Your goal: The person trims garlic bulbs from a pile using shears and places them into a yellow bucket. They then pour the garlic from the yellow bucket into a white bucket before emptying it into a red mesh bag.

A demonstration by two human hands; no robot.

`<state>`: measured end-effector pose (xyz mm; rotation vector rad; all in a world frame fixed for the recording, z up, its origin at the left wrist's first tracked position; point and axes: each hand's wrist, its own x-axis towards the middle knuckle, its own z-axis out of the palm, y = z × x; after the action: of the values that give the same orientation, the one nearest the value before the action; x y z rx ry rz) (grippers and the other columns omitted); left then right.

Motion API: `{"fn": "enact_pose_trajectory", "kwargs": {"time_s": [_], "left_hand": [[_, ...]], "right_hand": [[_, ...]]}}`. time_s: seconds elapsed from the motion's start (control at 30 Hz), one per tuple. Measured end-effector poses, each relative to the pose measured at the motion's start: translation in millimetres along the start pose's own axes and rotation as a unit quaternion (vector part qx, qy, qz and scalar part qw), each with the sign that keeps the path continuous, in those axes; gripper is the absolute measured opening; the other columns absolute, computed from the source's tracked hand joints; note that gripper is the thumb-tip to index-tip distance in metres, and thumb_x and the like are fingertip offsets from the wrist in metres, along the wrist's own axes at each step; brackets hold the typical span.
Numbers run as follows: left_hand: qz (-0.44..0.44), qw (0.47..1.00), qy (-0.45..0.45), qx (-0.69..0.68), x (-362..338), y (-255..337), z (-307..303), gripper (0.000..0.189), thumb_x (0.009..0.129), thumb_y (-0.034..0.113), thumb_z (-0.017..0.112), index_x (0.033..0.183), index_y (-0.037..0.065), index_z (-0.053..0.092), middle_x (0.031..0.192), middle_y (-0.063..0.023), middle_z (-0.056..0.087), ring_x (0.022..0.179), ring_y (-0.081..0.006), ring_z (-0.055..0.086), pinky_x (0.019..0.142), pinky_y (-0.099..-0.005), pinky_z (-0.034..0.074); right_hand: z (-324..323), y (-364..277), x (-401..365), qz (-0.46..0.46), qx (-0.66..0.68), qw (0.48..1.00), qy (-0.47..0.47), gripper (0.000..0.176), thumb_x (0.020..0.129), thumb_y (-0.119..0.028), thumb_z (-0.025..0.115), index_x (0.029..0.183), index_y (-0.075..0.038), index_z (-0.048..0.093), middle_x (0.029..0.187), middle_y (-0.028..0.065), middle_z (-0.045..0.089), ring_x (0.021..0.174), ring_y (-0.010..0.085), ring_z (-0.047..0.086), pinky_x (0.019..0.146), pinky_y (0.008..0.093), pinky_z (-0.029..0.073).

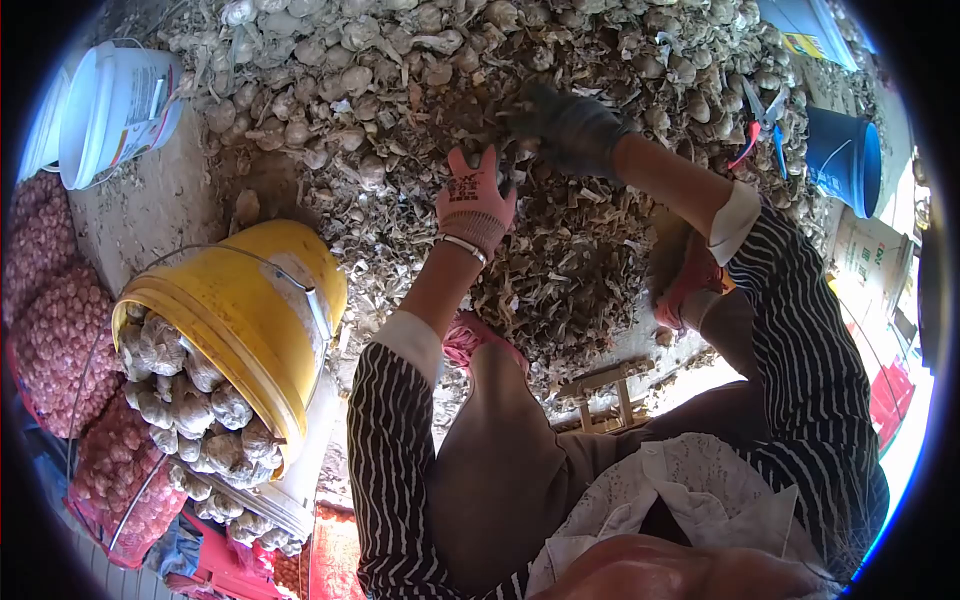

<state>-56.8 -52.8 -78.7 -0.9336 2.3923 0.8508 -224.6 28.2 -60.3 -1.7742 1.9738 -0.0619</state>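
Observation:
My left hand, in a pink glove with dark print, reaches into the pile of garlic and dry husks. Its fingers are spread at the husks, with no bulb visible in them. Close by on the right, my right hand wears a dark grey glove. Its fingers point left into the pile, and their tips blur into the dark husks, so whether they hold something is unclear. Whole garlic bulbs lie around and beyond both hands.
A yellow bucket full of garlic bulbs lies tilted at the left, beside net bags of garlic. White buckets stand at the upper left. Red-and-blue-handled cutters and a blue bucket are at the right.

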Motion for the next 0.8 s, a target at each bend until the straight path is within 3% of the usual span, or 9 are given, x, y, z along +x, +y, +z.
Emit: {"fn": "enact_pose_trajectory", "kwargs": {"time_s": [0.07,0.33,0.47,0.57,0.63,0.7,0.73,0.77,0.8], "left_hand": [[-0.047,0.991,-0.104,0.067,12,10,-2,0.079,0.082,0.043,0.066,0.146,0.019,0.026,0.145,-0.0209,0.025,0.120,-0.0338,0.052,0.094,-0.0400,0.050],[0.002,0.985,-0.071,0.155,19,7,4,0.080,0.081,0.043,0.067,0.144,0.011,0.030,0.146,-0.0152,0.030,0.121,-0.0310,0.051,0.098,-0.0398,0.046],[0.017,0.988,-0.067,0.138,23,-4,2,0.077,0.080,0.040,0.067,0.142,0.010,0.032,0.146,-0.0107,0.035,0.121,-0.0291,0.051,0.099,-0.0401,0.044],[0.082,0.989,-0.009,-0.122,28,-44,11,0.070,0.074,0.035,0.074,0.132,0.007,0.046,0.132,-0.0128,0.051,0.115,-0.0315,0.055,0.099,-0.0424,0.043],[0.067,0.939,0.011,-0.338,18,-66,18,0.057,0.074,0.024,0.075,0.123,0.005,0.054,0.115,-0.0130,0.061,0.107,-0.0292,0.060,0.096,-0.0428,0.046],[0.063,0.700,-0.077,-0.707,-5,-75,11,0.046,0.078,0.013,0.070,0.121,0.008,0.055,0.112,-0.0119,0.063,0.103,-0.0219,0.062,0.092,-0.0378,0.049],[0.070,0.705,-0.084,-0.701,-20,-77,2,0.046,0.078,0.013,0.070,0.121,0.008,0.055,0.112,-0.0119,0.063,0.103,-0.0219,0.062,0.092,-0.0378,0.049],[0.285,0.866,0.101,-0.398,-38,-70,-15,0.042,0.080,0.010,0.068,0.120,0.008,0.056,0.111,-0.0089,0.063,0.103,-0.0187,0.060,0.088,-0.0350,0.051],[0.452,0.848,0.275,-0.023,-50,-60,-25,0.039,0.081,0.007,0.066,0.118,0.009,0.057,0.111,-0.0059,0.062,0.104,-0.0154,0.059,0.085,-0.0323,0.052]], "right_hand": [[1,-10,-3,0.031,-0.006,0.997,-0.066,0.042,0.077,-0.023,0.068,0.117,-0.017,0.060,0.134,0.0072,0.046,0.111,0.0301,0.055,0.088,0.0397,0.052],[43,-17,22,0.140,-0.001,0.988,-0.063,0.040,0.076,-0.018,0.067,0.114,-0.013,0.062,0.123,0.0132,0.048,0.096,0.0321,0.063,0.075,0.0436,0.054],[32,-5,18,0.124,0.025,0.985,-0.116,0.047,0.077,-0.026,0.065,0.122,-0.015,0.057,0.129,0.0143,0.045,0.108,0.0320,0.056,0.085,0.0431,0.052],[38,-17,-9,0.069,0.088,0.990,0.084,0.032,0.075,-0.019,0.071,0.105,-0.009,0.064,0.105,0.0116,0.060,0.087,0.0258,0.066,0.070,0.0377,0.056],[54,-33,-18,0.119,0.543,0.817,0.154,0.028,0.076,-0.015,0.076,0.100,-0.007,0.065,0.091,0.0078,0.067,0.075,0.0177,0.067,0.064,0.0308,0.057],[36,-49,-23,0.113,0.667,0.724,0.137,0.028,0.076,-0.013,0.077,0.101,-0.008,0.065,0.096,0.0064,0.067,0.081,0.0162,0.066,0.068,0.0286,0.057],[25,-58,-28,0.103,0.775,0.614,0.107,0.029,0.076,-0.011,0.078,0.101,-0.008,0.065,0.101,0.0051,0.067,0.086,0.0146,0.066,0.072,0.0265,0.056],[7,-65,-34,0.103,0.774,0.613,0.122,0.029,0.076,-0.011,0.078,0.101,-0.008,0.065,0.101,0.0051,0.067,0.086,0.0146,0.066,0.072,0.0265,0.056],[-15,-71,-41,0.083,0.783,0.604,0.126,0.027,0.076,-0.012,0.079,0.099,-0.007,0.065,0.092,0.0052,0.068,0.077,0.0136,0.066,0.065,0.0258,0.056]]}}
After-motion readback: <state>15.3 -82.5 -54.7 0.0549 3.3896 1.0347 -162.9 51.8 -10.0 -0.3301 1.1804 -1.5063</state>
